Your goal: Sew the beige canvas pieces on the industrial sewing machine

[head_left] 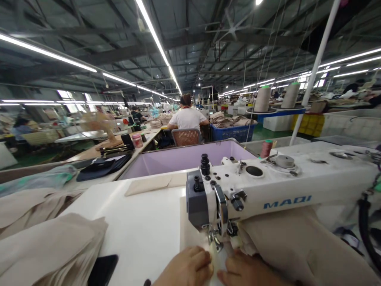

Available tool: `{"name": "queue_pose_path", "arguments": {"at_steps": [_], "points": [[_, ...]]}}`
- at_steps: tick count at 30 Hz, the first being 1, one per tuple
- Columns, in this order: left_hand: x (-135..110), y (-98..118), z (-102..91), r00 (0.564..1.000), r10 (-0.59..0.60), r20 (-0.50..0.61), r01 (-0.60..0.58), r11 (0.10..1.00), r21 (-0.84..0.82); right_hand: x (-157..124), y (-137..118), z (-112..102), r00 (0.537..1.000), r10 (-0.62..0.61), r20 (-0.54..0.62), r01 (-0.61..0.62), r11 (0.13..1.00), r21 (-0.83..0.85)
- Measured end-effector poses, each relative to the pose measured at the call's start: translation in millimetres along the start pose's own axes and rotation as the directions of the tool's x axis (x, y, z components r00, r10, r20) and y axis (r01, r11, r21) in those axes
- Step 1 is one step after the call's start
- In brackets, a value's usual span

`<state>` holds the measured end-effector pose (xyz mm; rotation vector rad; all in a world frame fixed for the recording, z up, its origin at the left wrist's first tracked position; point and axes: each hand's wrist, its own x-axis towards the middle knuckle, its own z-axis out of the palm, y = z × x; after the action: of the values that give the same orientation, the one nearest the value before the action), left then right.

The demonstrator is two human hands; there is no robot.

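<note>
Both of my hands rest at the bottom edge of the view, in front of the needle of a white MAQI sewing machine [285, 190]. My left hand [186, 268] lies with curled fingers pressed onto the pale beige fabric [297, 246] just left of the presser foot [217, 242]. My right hand [247, 272] pinches the same fabric just right of the foot. The bulk of the fabric is bunched under the machine arm to the right.
A stack of beige fabric [47, 246] lies at lower left beside a dark phone [102, 270]. A lilac bin [178, 157] stands behind the white table [143, 222]. A seated person in a white shirt [187, 119] works ahead. Thread cones [262, 99] stand at right.
</note>
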<state>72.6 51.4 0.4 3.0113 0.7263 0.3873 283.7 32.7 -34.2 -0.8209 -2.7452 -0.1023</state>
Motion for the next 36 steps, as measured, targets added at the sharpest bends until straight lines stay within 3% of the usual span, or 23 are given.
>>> {"name": "queue_pose_path", "arguments": {"at_steps": [2, 6, 14, 19, 28, 36], "points": [[-1, 10, -8.4, 0.999, 0.019, 0.027, -0.018, 0.999, -0.042, 2, -9, -23, 0.995, 0.1, 0.002, -0.1, 0.994, 0.038], [1, 18, -26.5, 0.994, -0.037, 0.107, 0.051, 0.989, -0.136, 5, -12, -52, 0.996, 0.029, 0.082, -0.038, 0.993, 0.109], [0, 17, -25.2, 0.992, -0.016, 0.128, 0.034, 0.99, -0.137, 2, -6, -46, 0.995, 0.02, 0.094, -0.03, 0.994, 0.105], [1, 12, -24.0, 0.992, -0.05, 0.12, 0.063, 0.992, -0.109, 7, -11, -49, 0.983, 0.123, 0.135, -0.133, 0.989, 0.069], [8, -1, -16.7, 0.99, -0.119, 0.07, 0.123, 0.991, -0.055, 23, -19, -51, 0.917, 0.328, 0.228, -0.336, 0.942, -0.004], [12, -2, -16.4, 0.984, -0.163, 0.072, 0.168, 0.983, -0.069, 24, -18, -50, 0.913, 0.338, 0.227, -0.347, 0.938, 0.0]]}}
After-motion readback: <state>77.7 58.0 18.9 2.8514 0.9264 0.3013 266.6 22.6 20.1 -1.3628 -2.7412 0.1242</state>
